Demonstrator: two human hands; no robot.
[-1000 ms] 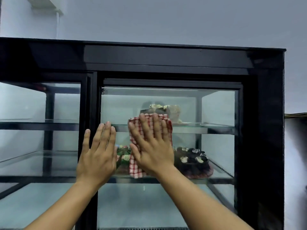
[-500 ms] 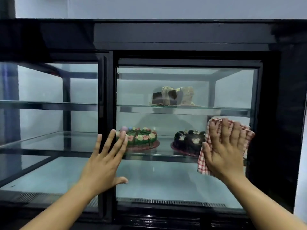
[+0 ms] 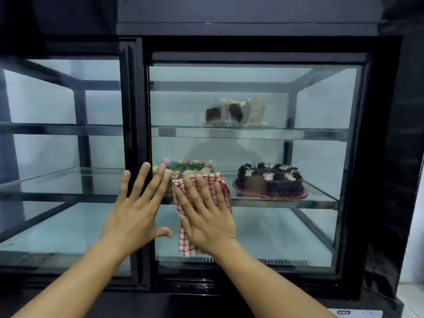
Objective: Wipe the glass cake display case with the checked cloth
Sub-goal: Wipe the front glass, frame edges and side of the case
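1. Checked cloth (image 3: 187, 243), red and white, lies flat against the right-hand glass door (image 3: 275, 230) of the display case (image 3: 382, 157). It sits at the lower left of that pane, level with the middle shelf (image 3: 321, 198).
2. Right hand (image 3: 206, 216): released, not grasping. The palm and straight, slightly spread fingers press the cloth onto the glass. Cloth edges show above the fingertips and below the heel of the hand.
3. Left hand (image 3: 133, 216): released, fingers straight and fanned, thumb pointing towards the right hand. It lies flat across the black centre post (image 3: 137, 111), with the fingertips reaching onto the right-hand pane. It holds nothing.
4. Spacing: the two hands are just beside each other. The left thumb tip is near the cloth's left edge; contact cannot be confirmed.
5. Behind the glass, middle shelf: a cake with green and pink decoration (image 3: 191, 166) is partly hidden by the fingers and cloth. A chocolate cake (image 3: 270, 180) stands to its right on a red base, well apart from the cloth.
6. Upper shelf (image 3: 298, 134): a partly cut cake with pale icing (image 3: 236, 112).
7. Case floor: a vent grille (image 3: 286, 262) runs along the front edge.
8. Left-hand section (image 3: 59, 145): glass shelves only are visible.
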